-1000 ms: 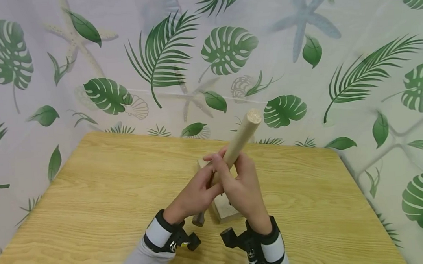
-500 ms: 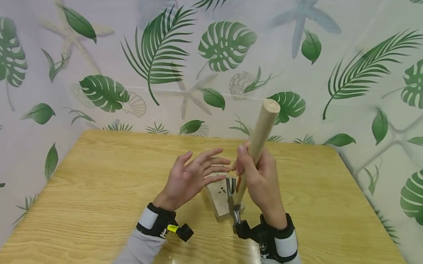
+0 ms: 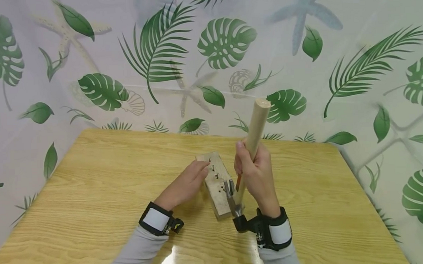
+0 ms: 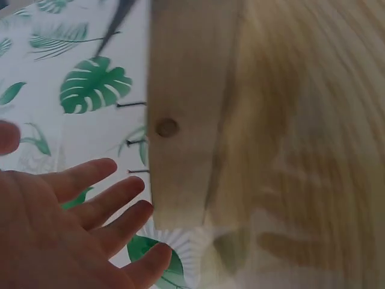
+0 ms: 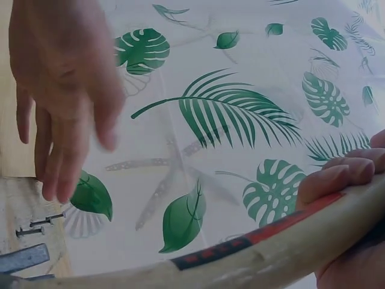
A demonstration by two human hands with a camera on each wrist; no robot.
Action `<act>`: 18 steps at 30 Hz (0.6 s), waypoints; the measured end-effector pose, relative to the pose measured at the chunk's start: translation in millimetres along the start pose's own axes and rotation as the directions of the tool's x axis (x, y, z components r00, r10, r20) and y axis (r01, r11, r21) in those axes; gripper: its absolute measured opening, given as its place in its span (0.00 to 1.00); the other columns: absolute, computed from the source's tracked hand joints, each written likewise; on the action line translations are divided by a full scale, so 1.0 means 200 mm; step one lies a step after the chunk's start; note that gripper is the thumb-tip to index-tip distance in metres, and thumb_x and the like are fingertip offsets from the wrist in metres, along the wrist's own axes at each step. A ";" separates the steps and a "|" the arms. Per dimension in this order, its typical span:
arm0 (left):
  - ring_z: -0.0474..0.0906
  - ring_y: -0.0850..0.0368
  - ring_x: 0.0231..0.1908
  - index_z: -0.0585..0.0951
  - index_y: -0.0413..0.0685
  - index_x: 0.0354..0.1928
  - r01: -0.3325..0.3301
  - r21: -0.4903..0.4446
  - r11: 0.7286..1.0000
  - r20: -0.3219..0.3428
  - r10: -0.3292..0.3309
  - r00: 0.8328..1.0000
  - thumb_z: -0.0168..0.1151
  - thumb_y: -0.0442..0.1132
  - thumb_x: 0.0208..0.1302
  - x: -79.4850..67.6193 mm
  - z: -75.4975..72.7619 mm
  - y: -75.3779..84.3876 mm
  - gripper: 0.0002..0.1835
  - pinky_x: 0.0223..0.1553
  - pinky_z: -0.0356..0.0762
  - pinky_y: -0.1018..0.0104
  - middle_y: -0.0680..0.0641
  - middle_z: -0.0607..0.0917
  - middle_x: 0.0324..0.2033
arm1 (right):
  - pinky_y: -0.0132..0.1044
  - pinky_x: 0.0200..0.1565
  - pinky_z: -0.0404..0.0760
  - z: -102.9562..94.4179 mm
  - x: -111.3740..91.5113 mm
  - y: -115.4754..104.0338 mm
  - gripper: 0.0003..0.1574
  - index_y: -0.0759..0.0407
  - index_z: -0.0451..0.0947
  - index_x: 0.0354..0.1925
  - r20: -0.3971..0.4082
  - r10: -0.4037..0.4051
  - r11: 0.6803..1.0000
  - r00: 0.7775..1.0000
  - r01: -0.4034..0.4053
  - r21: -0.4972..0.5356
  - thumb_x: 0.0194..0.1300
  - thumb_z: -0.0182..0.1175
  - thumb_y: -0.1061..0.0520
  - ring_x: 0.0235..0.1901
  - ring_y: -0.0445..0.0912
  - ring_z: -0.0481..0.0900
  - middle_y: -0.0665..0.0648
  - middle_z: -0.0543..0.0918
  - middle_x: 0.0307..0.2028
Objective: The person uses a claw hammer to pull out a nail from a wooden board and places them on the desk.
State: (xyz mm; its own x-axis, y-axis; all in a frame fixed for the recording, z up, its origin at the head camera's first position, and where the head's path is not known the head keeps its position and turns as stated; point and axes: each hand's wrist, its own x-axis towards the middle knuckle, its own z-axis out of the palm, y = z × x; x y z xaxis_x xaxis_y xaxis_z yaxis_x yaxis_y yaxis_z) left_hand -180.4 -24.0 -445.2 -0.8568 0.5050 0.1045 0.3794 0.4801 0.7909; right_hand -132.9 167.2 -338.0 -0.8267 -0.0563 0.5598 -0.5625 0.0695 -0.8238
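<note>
A claw hammer [image 3: 258, 120] stands nearly upright in my right hand [image 3: 257, 175], which grips the wooden handle with the head low and the claw pointing away. Its head is beside the near right part of a pale wooden block [image 3: 220, 206] lying on the table. Several nails [image 3: 213, 168] stick up from the block's far half, and small dark holes show nearer its middle. My left hand [image 3: 183, 186] is at the block's left side near the far end. In the left wrist view its fingers [image 4: 123, 192] are spread beside the block's edge; contact is unclear.
The block rests on a wood-grain table [image 3: 127, 163], whose far edge meets a leaf-patterned curtain [image 3: 225, 44]. A round dark knot or hole [image 4: 167, 127] marks the block's side in the left wrist view. Wrist cameras are strapped to both forearms.
A second ago both hands were together on the hammer. My left hand has let go and moved down to the block; my right hand has carried the hammer a little to the right.
</note>
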 end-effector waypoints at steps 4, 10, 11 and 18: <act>0.55 0.44 0.77 0.64 0.42 0.76 0.031 0.212 0.977 -0.002 -0.031 1.000 0.57 0.55 0.74 -0.01 0.02 -0.04 0.37 0.75 0.55 0.50 0.43 0.64 0.76 | 0.39 0.15 0.66 0.02 0.02 0.03 0.17 0.69 0.66 0.32 0.007 -0.006 1.000 1.000 0.006 0.018 0.80 0.48 0.60 0.12 0.51 0.63 0.61 0.64 0.15; 0.53 0.47 0.77 0.62 0.44 0.78 0.068 0.275 0.959 0.010 -0.074 0.997 0.67 0.56 0.67 -0.03 0.04 -0.06 0.44 0.75 0.56 0.52 0.48 0.59 0.78 | 0.37 0.13 0.62 0.04 0.07 0.09 0.14 0.64 0.68 0.35 -0.016 0.033 0.998 0.999 -0.032 0.046 0.80 0.48 0.57 0.12 0.45 0.61 0.54 0.63 0.15; 0.54 0.47 0.77 0.62 0.44 0.78 0.064 0.267 0.962 0.013 -0.070 0.997 0.66 0.56 0.67 -0.04 0.04 -0.05 0.44 0.75 0.56 0.52 0.47 0.59 0.78 | 0.36 0.13 0.61 0.05 0.08 0.11 0.13 0.62 0.68 0.36 -0.027 0.046 0.998 0.999 -0.044 0.043 0.80 0.48 0.57 0.12 0.44 0.60 0.52 0.63 0.15; 0.56 0.46 0.76 0.62 0.43 0.77 0.054 0.278 0.959 0.014 -0.060 0.998 0.63 0.55 0.70 -0.05 0.03 -0.04 0.42 0.74 0.59 0.50 0.48 0.60 0.78 | 0.33 0.14 0.60 0.13 0.22 0.21 0.11 0.58 0.71 0.39 -0.025 0.090 0.996 0.996 -0.090 -0.006 0.79 0.50 0.53 0.12 0.40 0.61 0.49 0.65 0.16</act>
State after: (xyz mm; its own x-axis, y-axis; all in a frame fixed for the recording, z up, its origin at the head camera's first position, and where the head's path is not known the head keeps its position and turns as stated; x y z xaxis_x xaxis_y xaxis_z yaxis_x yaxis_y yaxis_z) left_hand -173.9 -28.9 -456.2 -0.8731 0.4850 0.0485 0.4149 0.6872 0.5963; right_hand -192.9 142.4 -351.1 -0.8741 -0.0252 0.4852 -0.4855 0.0804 -0.8705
